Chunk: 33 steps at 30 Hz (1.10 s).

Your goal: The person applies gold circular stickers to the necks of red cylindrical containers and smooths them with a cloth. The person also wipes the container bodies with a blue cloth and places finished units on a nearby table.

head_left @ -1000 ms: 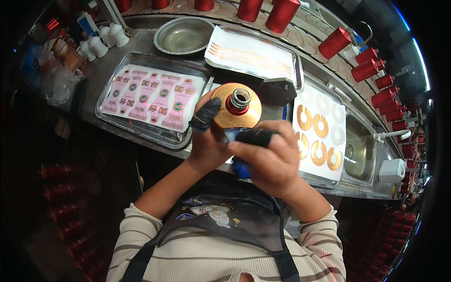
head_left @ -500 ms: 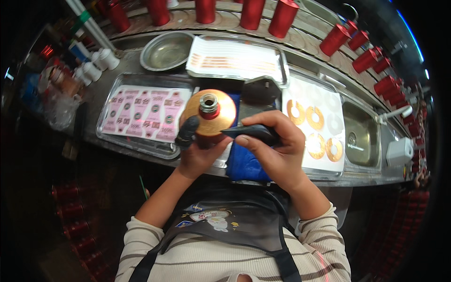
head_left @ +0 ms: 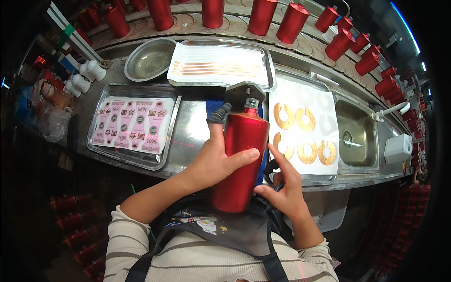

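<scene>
My left hand [head_left: 223, 160] is closed round a glossy red bottle [head_left: 242, 164] with a clear open glass neck. The bottle is held nearly upright in front of my apron, its neck tilted away from me. A black cover sits on one left fingertip. My right hand [head_left: 285, 188] is at the bottle's right side, its index finger reaching to the bottle wall. A small black tool [head_left: 271, 167] shows among its curled fingers, mostly hidden. Beyond the bottle stands a dark metal stand [head_left: 242, 89] over a blue cloth [head_left: 213, 104].
Pink labels [head_left: 134, 124] lie in a left tray [head_left: 164, 157]. Gold ring labels [head_left: 307, 152] are on a white sheet at right, beside a sink [head_left: 357, 136]. Behind are a strip sheet [head_left: 218, 63], a metal bowl [head_left: 150, 58] and a conveyor [head_left: 188, 28] with red bottles.
The bottle has turned from showing its gold shoulder to showing its red side, and has moved right. My right hand has dropped from the shoulder to the bottle's side.
</scene>
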### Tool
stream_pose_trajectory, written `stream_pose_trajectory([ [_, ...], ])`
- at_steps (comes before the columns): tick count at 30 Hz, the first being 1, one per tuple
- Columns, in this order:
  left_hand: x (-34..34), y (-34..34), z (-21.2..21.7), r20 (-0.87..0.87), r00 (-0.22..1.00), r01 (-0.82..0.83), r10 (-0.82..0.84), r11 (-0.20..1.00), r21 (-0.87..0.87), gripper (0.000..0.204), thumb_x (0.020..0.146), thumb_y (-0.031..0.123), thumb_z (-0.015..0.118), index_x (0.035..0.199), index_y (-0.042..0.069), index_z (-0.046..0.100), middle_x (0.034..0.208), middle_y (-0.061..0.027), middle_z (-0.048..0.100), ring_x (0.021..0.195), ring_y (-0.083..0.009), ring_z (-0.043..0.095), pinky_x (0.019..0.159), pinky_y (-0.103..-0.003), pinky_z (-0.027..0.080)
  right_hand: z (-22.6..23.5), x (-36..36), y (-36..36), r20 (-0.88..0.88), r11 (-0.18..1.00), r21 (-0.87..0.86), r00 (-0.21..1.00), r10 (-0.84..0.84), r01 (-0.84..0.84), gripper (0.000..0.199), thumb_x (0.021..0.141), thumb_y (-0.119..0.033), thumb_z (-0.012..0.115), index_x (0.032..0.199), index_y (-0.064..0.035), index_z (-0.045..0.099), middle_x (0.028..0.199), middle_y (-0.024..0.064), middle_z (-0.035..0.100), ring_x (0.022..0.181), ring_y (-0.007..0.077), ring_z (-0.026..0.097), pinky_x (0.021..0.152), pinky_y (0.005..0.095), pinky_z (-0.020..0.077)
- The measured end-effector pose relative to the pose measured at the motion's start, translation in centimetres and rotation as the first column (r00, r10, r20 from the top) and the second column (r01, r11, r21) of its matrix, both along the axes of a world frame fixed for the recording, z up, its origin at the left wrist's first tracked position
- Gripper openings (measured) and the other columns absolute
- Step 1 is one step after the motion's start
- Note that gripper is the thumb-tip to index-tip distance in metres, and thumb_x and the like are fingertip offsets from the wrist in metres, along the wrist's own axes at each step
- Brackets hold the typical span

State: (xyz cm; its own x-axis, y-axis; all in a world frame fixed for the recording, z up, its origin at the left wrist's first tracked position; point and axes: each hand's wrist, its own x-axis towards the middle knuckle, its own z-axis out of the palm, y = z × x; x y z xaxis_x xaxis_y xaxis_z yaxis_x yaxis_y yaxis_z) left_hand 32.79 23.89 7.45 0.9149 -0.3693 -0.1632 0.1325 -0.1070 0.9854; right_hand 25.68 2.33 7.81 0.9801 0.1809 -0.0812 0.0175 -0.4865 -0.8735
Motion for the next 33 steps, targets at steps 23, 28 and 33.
stream_pose_trajectory([
  [23, 1.8, -1.9, -3.2, -0.031, 0.994, -0.102, 0.1, 0.993, -0.066, 0.117, 0.083, 0.035, 0.081, 0.153, 0.0, -0.005, 0.135, -0.0239, 0.05, 0.124, -0.0288, 0.054, 0.105, -0.037, 0.044, -3.6, 1.4, -0.1, -0.321, 0.948, 0.296, 0.947, -0.018, 0.118, 0.081, 0.09, -0.016, 0.069, 0.156, 0.0017, 0.026, 0.142, 0.0136, 0.05, 0.074, 0.0043, 0.057, 0.061, 0.0182, 0.0469],
  [28, 2.0, 3.7, -4.8, -0.026, 0.998, -0.062, 0.063, 0.997, 0.05, 0.094, 0.086, 0.044, 0.077, 0.145, -0.006, 0.023, 0.137, -0.0284, 0.051, 0.122, -0.0373, 0.057, 0.101, -0.039, 0.048, -3.7, 1.4, 0.5, -0.296, 0.908, 0.382, 0.954, -0.053, 0.17, 0.08, 0.09, -0.016, 0.069, 0.156, 0.0013, 0.028, 0.142, 0.0144, 0.05, 0.077, 0.0061, 0.061, 0.06, 0.0169, 0.0465],
  [33, 2.5, 10.9, -2.4, 0.236, 0.965, -0.201, 0.112, 0.896, 0.395, 0.054, 0.095, 0.023, 0.067, 0.14, -0.002, 0.05, 0.134, -0.0178, 0.06, 0.127, -0.0309, 0.056, 0.106, -0.039, 0.044, -3.4, 1.9, 0.7, -0.292, 0.927, 0.317, 0.951, -0.105, 0.2, 0.078, 0.088, -0.019, 0.071, 0.155, -0.002, 0.034, 0.124, 0.0079, 0.057, 0.066, 0.0022, 0.052, 0.056, 0.0165, 0.041],
])
